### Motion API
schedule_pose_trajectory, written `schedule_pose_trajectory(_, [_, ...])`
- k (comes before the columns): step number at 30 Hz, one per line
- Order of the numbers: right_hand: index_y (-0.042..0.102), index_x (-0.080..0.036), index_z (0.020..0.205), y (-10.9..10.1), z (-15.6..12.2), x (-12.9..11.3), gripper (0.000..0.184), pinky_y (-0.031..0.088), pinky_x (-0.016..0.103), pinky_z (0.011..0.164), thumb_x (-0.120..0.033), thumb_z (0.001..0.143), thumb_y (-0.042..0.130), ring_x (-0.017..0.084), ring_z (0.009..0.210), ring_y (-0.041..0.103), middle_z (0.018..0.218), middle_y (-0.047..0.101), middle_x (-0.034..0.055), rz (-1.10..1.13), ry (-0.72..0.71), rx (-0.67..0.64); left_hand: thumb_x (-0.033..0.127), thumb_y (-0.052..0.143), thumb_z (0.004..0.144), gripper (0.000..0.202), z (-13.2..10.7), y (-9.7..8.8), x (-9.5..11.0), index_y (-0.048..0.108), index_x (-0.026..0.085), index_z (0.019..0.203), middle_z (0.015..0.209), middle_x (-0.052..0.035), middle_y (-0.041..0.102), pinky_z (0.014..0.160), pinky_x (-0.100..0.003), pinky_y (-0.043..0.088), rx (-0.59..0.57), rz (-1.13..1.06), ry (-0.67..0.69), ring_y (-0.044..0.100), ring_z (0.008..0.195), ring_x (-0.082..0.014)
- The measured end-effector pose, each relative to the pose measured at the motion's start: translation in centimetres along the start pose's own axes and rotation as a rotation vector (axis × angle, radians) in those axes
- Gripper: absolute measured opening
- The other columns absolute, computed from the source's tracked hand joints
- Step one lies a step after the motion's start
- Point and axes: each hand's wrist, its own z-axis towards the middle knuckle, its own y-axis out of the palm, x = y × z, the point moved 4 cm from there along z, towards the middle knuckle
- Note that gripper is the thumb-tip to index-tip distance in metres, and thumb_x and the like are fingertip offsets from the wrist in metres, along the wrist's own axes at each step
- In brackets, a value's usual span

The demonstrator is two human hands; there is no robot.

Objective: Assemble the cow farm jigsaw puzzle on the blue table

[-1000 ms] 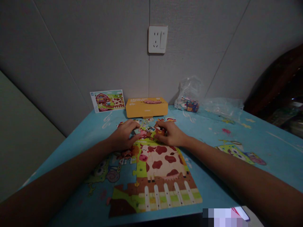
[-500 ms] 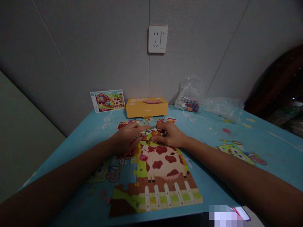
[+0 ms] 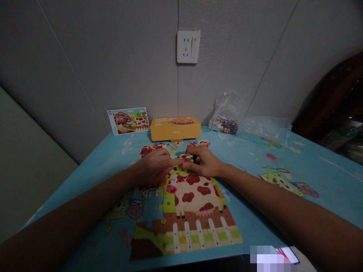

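A partly joined jigsaw puzzle (image 3: 195, 206) lies on the table, showing a spotted cow above a white fence. At its far edge, my right hand (image 3: 204, 160) pinches a puzzle piece (image 3: 185, 156) between curled fingers and thumb; much of the piece is hidden. My left hand (image 3: 154, 166) rests just left of it, index finger stretched across to the same piece near my right thumb. Beneath and beside my left palm some loose puzzle pieces (image 3: 149, 190) show. More loose pieces (image 3: 154, 147) lie beyond the hands.
A yellow box (image 3: 176, 130) stands against the wall, with a picture card (image 3: 129, 121) of the farm scene leaning at its left. To the right are a clear bag of colourful pieces (image 3: 225, 122) and a flat plastic bag (image 3: 266, 126). The blue tablecloth (image 3: 249, 211) has cartoon prints.
My left index finger has moved right and down onto the piece by my right thumb, and the other left fingers have drawn in. My right hand stays nearly in place.
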Motion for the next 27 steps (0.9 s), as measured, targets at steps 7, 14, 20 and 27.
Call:
schedule_pose_trajectory(7, [0.047, -0.019, 0.066, -0.43, -0.28, -0.16, 0.04, 0.031, 0.026, 0.056, -0.046, 0.095, 0.038, 0.014, 0.058, 0.044, 0.06, 0.051, -0.0001, 0.143, -0.006, -0.043, 0.013, 0.046, 0.092, 0.043, -0.33, 0.05, -0.53, 0.05, 0.021, 0.134, 0.091, -0.0069, 0.059, 0.077, -0.033, 0.047, 0.004, -0.076, -0.049, 0.052, 0.087, -0.0197])
schedule_pose_trajectory(14, [0.043, -0.021, 0.07, -0.23, -0.2, 0.52, 0.024, 0.03, 0.027, 0.053, -0.039, 0.085, 0.046, 0.014, 0.055, 0.043, 0.06, 0.048, -0.0024, 0.15, 0.072, -0.014, 0.009, 0.045, 0.09, 0.042, -0.47, 0.1, -0.54, 0.052, 0.018, 0.131, 0.091, -0.0077, 0.057, 0.075, -0.034, 0.047, 0.028, -0.084, -0.047, 0.052, 0.086, -0.0198])
schedule_pose_trajectory(20, [0.043, -0.021, 0.064, -0.42, -0.1, 0.23, 0.03, 0.03, 0.027, 0.055, -0.038, 0.089, 0.042, 0.014, 0.055, 0.043, 0.058, 0.05, -0.0015, 0.13, 0.036, 0.037, 0.011, 0.044, 0.091, 0.04, -0.34, 0.06, -0.44, 0.055, 0.019, 0.129, 0.088, -0.007, 0.06, 0.076, -0.034, 0.048, 0.017, -0.044, -0.019, 0.053, 0.085, -0.0199])
schedule_pose_trajectory(27, [0.045, -0.021, 0.068, -0.43, -0.11, 0.39, 0.02, 0.031, 0.026, 0.053, -0.033, 0.084, 0.045, 0.013, 0.053, 0.045, 0.058, 0.051, -0.0016, 0.119, 0.095, 0.069, 0.014, 0.045, 0.093, 0.04, -0.57, 0.43, -0.79, 0.054, 0.021, 0.132, 0.089, -0.0072, 0.062, 0.083, -0.037, 0.048, -0.028, 0.011, -0.007, 0.053, 0.09, -0.0211])
